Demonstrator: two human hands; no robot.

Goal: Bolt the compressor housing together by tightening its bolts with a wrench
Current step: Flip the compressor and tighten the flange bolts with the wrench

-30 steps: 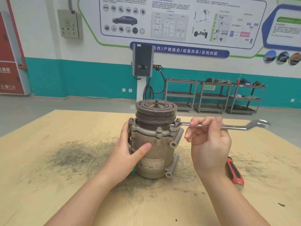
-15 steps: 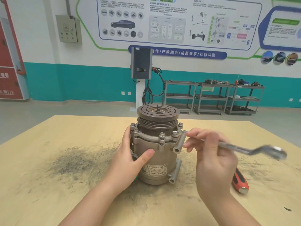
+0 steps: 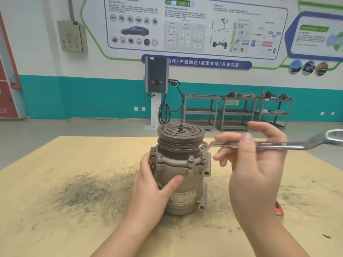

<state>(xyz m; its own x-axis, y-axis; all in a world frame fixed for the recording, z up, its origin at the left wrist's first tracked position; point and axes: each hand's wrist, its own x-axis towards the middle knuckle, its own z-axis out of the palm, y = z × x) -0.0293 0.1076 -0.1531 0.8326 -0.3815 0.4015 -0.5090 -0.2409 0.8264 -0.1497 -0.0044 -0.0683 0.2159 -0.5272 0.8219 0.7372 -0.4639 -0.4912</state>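
Pale wood, smudged grey with metal dust, makes up the bench [image 3: 55,210], and I see the compressor housing [image 3: 181,180] standing upright near its middle, well in from every edge. My left hand [image 3: 152,190] wraps the housing's left flank, thumb pressed across the front above the label, a firm grip on the body. A ring of bolts [image 3: 190,158] sits around the flange under the grooved pulley [image 3: 181,138]. The wrench [image 3: 269,144] reaches out level from the housing's upper right, its near ring at a rear-right bolt, its far ring past the housing toward the frame's right edge. My right hand [image 3: 258,167] holds the shaft loosely, thumb over the top and fingers spread; blurred, so I cannot tell how tight that grip is. Right of the housing, behind my wrist, a red-handled tool [image 3: 279,210] lies on the bench. Left of the housing the dusty surface lies open.
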